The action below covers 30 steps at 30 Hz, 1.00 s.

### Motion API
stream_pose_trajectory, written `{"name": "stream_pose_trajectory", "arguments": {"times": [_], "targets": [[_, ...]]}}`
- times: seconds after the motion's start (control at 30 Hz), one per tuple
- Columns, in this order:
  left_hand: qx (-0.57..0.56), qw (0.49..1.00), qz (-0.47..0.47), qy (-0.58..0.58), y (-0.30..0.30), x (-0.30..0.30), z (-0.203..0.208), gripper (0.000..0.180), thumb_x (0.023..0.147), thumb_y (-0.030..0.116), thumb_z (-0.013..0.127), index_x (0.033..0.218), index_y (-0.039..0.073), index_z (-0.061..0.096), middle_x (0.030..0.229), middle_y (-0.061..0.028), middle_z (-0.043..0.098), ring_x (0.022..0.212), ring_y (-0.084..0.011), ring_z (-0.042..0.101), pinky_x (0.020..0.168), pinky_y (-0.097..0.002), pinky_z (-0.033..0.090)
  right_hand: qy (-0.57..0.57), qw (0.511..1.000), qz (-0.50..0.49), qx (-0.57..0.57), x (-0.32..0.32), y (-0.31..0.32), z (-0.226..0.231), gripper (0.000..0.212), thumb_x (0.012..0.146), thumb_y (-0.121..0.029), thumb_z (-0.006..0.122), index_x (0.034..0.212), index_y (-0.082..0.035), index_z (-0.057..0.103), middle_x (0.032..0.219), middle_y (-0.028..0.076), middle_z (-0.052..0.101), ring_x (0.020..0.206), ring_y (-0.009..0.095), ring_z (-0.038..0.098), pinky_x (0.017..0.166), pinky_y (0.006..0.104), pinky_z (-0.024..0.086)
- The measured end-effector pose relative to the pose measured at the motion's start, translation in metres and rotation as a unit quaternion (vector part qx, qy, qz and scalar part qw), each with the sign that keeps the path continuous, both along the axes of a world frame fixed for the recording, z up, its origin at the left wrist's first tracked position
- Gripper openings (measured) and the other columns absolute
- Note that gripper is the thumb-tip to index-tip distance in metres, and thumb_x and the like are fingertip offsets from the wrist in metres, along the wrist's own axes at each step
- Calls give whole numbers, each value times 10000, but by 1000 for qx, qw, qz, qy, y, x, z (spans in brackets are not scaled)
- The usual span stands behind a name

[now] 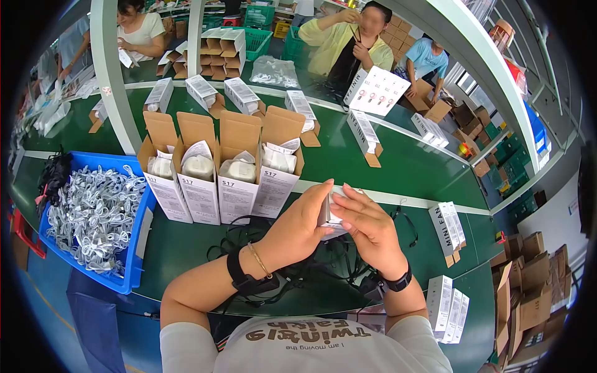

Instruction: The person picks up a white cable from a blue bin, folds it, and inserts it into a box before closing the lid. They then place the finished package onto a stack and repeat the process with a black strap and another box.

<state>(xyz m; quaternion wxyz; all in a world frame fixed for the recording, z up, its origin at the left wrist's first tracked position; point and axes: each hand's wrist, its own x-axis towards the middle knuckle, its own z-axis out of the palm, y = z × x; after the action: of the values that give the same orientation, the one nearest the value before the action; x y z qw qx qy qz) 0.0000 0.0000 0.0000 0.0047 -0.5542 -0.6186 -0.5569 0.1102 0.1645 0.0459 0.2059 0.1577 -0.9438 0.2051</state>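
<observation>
A small white carton [332, 217] is held upright between my hands, over the green table. My left hand [297, 225] grips its left side, thumb low and fingers reaching up along it. From the other side my right hand [368, 224] lays its fingers across the top, hiding most of the carton. Just left of my hands, several tall white boxes [238, 198] stand in a row with brown flaps raised. Inside each sits a wrapped whitish item [239, 170] with folded paper. Black cords [329, 260] lie tangled on the table below my hands.
A blue bin [138, 248] of coiled white cables stands at left. Shut cartons [448, 308] are at right. More cartons [241, 96] lie on the green conveyor [249, 127] ahead, behind a pale rail. Co-workers [348, 46] are across it; brown cardboard [528, 298] piles up far right.
</observation>
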Motion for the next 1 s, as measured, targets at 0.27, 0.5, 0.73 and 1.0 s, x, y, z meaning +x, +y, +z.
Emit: {"name": "stream_pose_trajectory", "arguments": {"times": [0.27, 0.5, 0.73, 1.0], "targets": [[6, 1000, -25, 18, -3, -1, 2, 784, 744, -36, 666, 1404, -6, 242, 1307, -234, 407, 1196, -406, 435, 999, -420, 381, 82, 990, -83, 77, 13, -27, -16, 500, 740, -92, 703, 1226, -94, 588, 1304, 99, 549, 1282, 341, 435, 1040, 482, 348], [-23, 997, -16, 74, 5, 10, 2, 712, 760, -52, 635, 1386, -8, 298, 1311, -225, 406, 1220, -383, 420, 1005, -413, 374, 140, 965, -185, 118, 26, -32, -33, 612, 709, -154, 747, 1278, -84, 533, 1403, 175, 387, 1297, 391, 370, 1025, 474, 368], [-26, 982, -130, -133, -21, 19, 27, 513, 882, 29, 511, 1371, -6, 357, 1349, -160, 406, 1286, -263, 395, 1042, -407, 362, 187, 932, -242, -192, 15, 8, -54, 584, 776, -65, 704, 1302, -85, 451, 1445, 161, 280, 1265, 315, 407, 984, 393, 429], [311, 910, -268, -66, -155, 15, 56, 141, 818, 71, 559, 939, 43, 624, 1008, -116, 621, 824, -273, 594, 712, -383, 507, 170, 911, -317, -199, 125, 78, 16, 449, 857, -20, 568, 1298, -35, 482, 1333, 98, 464, 1205, 191, 466, 997, 319, 383]]}}
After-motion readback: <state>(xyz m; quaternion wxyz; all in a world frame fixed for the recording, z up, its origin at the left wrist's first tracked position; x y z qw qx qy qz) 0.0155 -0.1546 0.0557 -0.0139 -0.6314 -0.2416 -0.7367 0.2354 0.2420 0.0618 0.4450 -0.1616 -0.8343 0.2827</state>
